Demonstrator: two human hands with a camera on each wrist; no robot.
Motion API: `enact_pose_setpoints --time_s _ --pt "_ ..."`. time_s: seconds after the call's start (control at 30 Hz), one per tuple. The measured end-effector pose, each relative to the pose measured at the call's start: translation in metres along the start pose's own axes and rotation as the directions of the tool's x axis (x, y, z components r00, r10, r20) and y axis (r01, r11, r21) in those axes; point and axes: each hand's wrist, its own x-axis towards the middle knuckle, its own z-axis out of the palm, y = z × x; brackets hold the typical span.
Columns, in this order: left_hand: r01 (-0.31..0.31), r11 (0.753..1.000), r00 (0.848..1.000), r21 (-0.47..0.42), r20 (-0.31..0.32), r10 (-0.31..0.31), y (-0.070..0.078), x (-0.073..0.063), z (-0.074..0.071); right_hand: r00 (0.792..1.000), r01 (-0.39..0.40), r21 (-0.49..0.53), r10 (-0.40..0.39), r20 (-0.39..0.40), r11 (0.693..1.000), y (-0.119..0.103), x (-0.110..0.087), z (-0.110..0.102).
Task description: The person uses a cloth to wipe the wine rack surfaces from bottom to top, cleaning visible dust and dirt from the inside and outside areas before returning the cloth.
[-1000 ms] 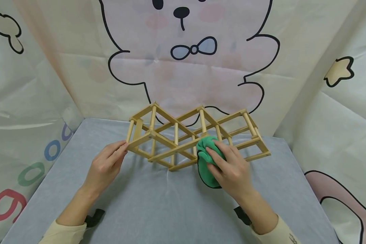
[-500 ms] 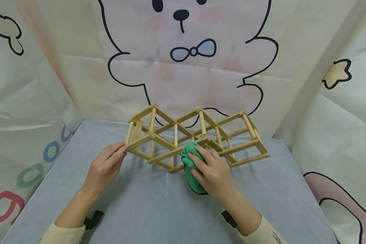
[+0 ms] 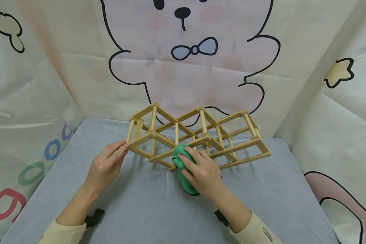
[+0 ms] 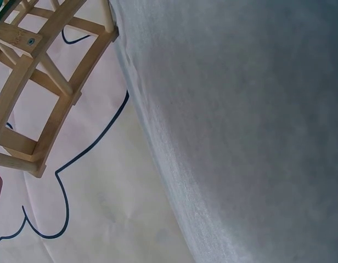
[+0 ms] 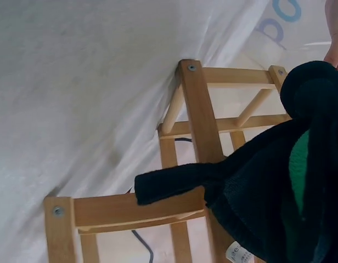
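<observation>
1. The right hand [image 3: 202, 173] gripped a bunched green cloth [image 3: 184, 181], its fingers bent over the folds; how the thumb lay could not be told.
2. The left hand [image 3: 105, 166] pinched the near corner at the left end of the wooden rack [image 3: 238, 147] with its fingertips.
3. The cloth touched the rack's near side a little left of the middle, with a loose flap hanging below the rails. The rack lay just beyond the right fingers, its long axis running left to right, so its right end stretched well past that hand. The right hand was nearer the middle; the left had only the end.
4. Beneath was the grey-blue tabletop [image 3: 146, 210]; behind stood the printed backdrop [image 3: 225, 78].
</observation>
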Motion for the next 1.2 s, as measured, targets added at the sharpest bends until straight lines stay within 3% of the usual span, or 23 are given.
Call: enact_pose_setpoints --time_s 0.33,0.73,1.0,1.2 --pt "-0.001 1.0 1.0 0.001 0.005 0.001 -0.001 -0.001 0.0 0.997 0.073 0.016 -0.073 -0.007 0.997 -0.017 0.03 0.007" --pt "0.008 1.0 1.0 0.009 0.013 -0.008 -0.001 -0.002 -0.001 0.985 0.149 0.0 -0.148 -0.086 0.989 -0.035 0.076 0.017" --pt "0.01 1.0 1.0 0.003 0.015 -0.01 -0.001 -0.002 -0.001 0.993 0.112 -0.013 -0.112 -0.043 0.994 -0.035 0.071 0.021" --pt "0.008 1.0 1.0 -0.004 0.001 -0.008 0.0 -0.001 0.0 0.999 0.013 -0.037 -0.012 0.048 0.999 -0.031 0.052 0.018"
